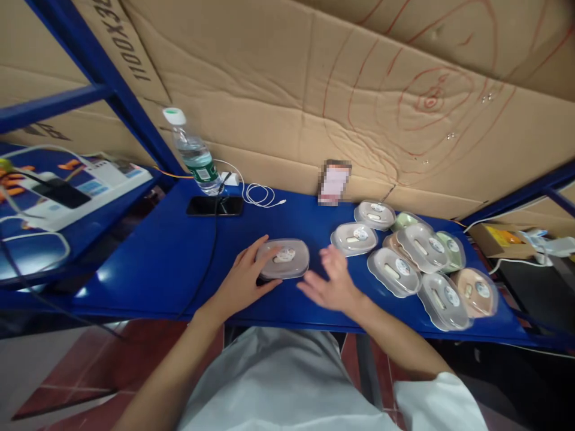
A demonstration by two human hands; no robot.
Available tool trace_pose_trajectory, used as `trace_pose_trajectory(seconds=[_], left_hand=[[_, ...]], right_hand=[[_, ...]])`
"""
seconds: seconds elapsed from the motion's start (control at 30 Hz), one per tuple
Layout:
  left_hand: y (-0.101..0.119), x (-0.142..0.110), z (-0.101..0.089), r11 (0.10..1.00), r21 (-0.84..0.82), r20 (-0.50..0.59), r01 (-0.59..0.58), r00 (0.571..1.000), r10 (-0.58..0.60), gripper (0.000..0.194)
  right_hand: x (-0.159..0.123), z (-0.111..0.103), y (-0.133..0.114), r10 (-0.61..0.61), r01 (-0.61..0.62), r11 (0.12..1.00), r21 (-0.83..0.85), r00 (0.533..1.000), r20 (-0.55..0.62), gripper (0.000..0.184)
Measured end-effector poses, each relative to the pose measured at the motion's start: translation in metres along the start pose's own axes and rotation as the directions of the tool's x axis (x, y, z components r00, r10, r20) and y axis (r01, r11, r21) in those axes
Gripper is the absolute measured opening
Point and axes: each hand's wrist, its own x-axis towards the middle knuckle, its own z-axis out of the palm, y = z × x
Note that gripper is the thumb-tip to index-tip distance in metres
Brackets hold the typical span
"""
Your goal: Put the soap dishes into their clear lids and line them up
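A small oval plastic box with a clear lid and a round sticker (294, 258) sits on the blue table in front of me. My left hand (245, 269) grips its left end, with fingers along the far side and thumb at the near side. Just right of the box, my right hand (331, 278) is held with fingers apart and nothing in it. Beyond that hand stands a group of several similar lidded boxes, among them a grey one (395, 272), a peach one (477, 292) and a stacked one (423, 248).
A water bottle (197, 155), a black phone (204, 206) and a coiled white cable (260, 194) are at the back left. Another phone (335, 182) leans on the cardboard wall (269, 78). A black cable (211, 251) crosses the blue table (148, 263). A power strip (99, 191) lies far left.
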Motion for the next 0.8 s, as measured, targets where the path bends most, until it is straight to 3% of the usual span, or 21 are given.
trace_pose_trajectory(seconds=[0.07,0.1,0.13,0.23,0.27,0.33,0.4,0.43,0.5,0.57,0.63,0.7,0.8], left_hand=[[0.001,-0.001,-0.002,0.999,-0.036,0.046,-0.021,0.999,0.023,0.069],[0.002,-0.002,-0.002,0.999,-0.048,0.062,-0.024,0.998,0.027,0.069],[0.002,-0.003,-0.003,0.998,-0.054,0.070,-0.021,0.997,0.025,0.069],[0.004,-0.003,-0.004,0.999,-0.043,0.051,-0.014,0.999,0.016,0.072],[0.004,-0.003,-0.005,0.999,-0.037,0.041,-0.016,0.999,0.017,0.073],[0.005,-0.002,-0.004,0.999,-0.030,0.026,-0.023,0.999,0.023,0.075],[0.006,-0.002,-0.004,1.000,-0.024,0.011,-0.017,1.000,0.017,0.077],[0.007,-0.002,-0.003,1.000,-0.021,0.003,-0.006,1.000,0.007,0.079],[0.009,-0.003,-0.002,1.000,-0.019,-0.017,0.016,1.000,-0.016,0.085],[0.011,-0.002,-0.004,1.000,-0.023,-0.044,-0.004,0.999,0.003,0.087],[0.011,-0.001,-0.010,0.999,-0.007,-0.099,-0.039,0.994,0.038,0.079],[0.005,0.000,-0.021,0.997,0.069,-0.202,0.031,0.979,-0.016,0.063],[-0.012,-0.006,-0.040,0.885,0.242,-0.346,0.397,0.888,-0.304,0.057]], right_hand=[[-0.004,0.015,-0.015,-0.193,0.184,0.980,0.071,0.970,0.146,0.059],[-0.005,0.018,-0.018,-0.240,0.232,0.970,0.071,0.960,0.146,0.056],[-0.005,0.019,-0.020,-0.229,0.225,0.973,0.042,0.967,0.114,0.056],[-0.007,0.010,-0.018,0.030,-0.036,0.995,-0.091,0.997,-0.065,0.069],[-0.009,0.007,-0.019,0.046,-0.055,0.994,-0.099,0.994,-0.095,0.072],[-0.011,0.003,-0.023,-0.142,0.138,0.989,-0.056,0.987,-0.074,0.068],[-0.011,0.002,-0.029,-0.326,0.328,0.944,0.015,0.942,-0.075,0.065],[-0.010,0.001,-0.030,-0.298,0.302,0.953,0.030,0.950,-0.097,0.070],[-0.005,-0.002,-0.029,-0.030,0.037,0.999,0.037,0.983,-0.180,0.089],[0.003,-0.005,-0.024,0.217,-0.210,0.976,0.055,0.958,-0.189,0.100],[0.011,-0.006,-0.019,0.235,-0.233,0.972,0.045,0.971,-0.044,0.092],[0.017,-0.004,-0.017,0.141,-0.148,0.988,0.034,0.977,0.157,0.078],[0.021,0.003,-0.016,0.084,-0.109,0.993,0.051,0.931,0.355,0.067]])
